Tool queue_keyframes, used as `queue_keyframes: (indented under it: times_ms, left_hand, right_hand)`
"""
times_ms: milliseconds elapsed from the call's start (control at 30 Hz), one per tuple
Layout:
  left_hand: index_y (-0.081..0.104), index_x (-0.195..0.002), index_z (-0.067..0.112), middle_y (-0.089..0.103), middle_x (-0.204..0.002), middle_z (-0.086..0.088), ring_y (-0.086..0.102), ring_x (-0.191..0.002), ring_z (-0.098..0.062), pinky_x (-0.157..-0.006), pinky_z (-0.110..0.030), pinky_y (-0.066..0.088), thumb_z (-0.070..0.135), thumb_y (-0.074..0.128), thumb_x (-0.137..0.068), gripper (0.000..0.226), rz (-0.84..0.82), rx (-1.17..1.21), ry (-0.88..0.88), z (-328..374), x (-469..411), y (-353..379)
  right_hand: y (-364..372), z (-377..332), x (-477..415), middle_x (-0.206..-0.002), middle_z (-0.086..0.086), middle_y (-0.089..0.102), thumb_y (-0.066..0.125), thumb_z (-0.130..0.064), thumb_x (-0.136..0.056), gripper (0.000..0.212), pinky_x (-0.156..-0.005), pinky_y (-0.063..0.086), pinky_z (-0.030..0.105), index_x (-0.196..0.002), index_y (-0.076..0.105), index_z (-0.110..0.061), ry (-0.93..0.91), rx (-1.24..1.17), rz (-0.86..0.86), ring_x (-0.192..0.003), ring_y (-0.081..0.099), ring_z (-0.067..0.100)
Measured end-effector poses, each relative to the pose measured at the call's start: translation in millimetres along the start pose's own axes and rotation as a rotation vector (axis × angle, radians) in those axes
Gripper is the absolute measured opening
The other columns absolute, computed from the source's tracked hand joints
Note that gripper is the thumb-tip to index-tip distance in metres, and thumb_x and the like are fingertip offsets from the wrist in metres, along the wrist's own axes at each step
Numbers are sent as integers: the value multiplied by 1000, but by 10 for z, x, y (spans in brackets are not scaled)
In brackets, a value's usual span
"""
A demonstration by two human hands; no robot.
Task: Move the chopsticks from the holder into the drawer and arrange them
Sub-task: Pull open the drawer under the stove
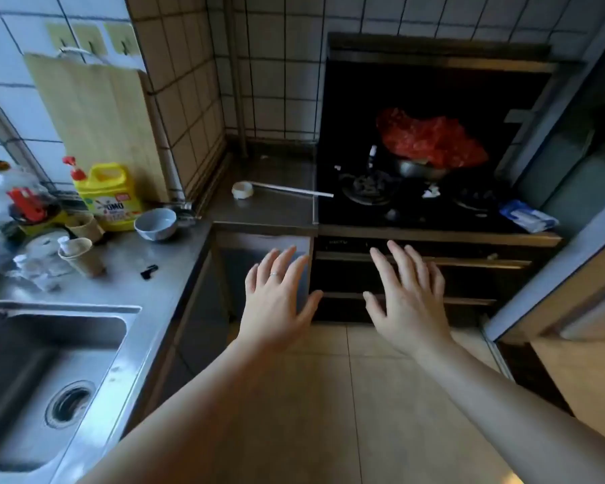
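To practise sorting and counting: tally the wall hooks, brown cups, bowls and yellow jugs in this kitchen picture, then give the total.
Hooks: 3
Brown cups: 2
Bowl: 1
Yellow jug: 1
Total: 7

Free room over floor (pixel 374 396) btwn counter (pixel 154 284) L & door (pixel 556 291) R, drawer fronts (pixel 475 282) ahead

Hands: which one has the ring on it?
The left hand: a thin ring sits on one finger. The right hand wears none. Both are spread open before the dark drawers.
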State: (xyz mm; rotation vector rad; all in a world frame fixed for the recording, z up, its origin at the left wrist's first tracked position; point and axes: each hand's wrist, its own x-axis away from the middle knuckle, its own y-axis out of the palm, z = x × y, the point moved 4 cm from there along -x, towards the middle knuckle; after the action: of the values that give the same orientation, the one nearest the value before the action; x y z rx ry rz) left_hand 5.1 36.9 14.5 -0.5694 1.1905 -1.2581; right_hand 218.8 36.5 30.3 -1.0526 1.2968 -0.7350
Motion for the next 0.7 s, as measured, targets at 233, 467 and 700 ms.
queue_keyframes:
  times_ms: [233,467,700]
  left_hand:
    - [25,-149,36,23,-159,5,7,-149,-20,-118,-48,7,65,23,-91,65,-171,7,-72,359,37,1141]
    - [22,-150,38,19,-160,8,2,-148,-16,-114,-39,-6,69,16,-86,71,-280,30,-170,1159,-277,2119]
    - [23,-149,37,23,-159,7,5,-148,-19,-116,-42,-1,66,27,-92,64,-397,62,-254,1766,-589,2862]
  right_hand:
    - [662,812,281,-153,5,31,51,-46,-86,67,-110,24,54,-146,29,-27,50,25,-155,-142,25,29]
    - [1080,2071,364,-153,4,30,47,-51,-86,66,-111,24,52,-145,27,-30,81,4,-317,-142,25,27]
    - [1373,3088,199,-155,3,27,49,-49,-88,66,-112,22,53,-146,26,-29,88,-35,-432,-143,22,27]
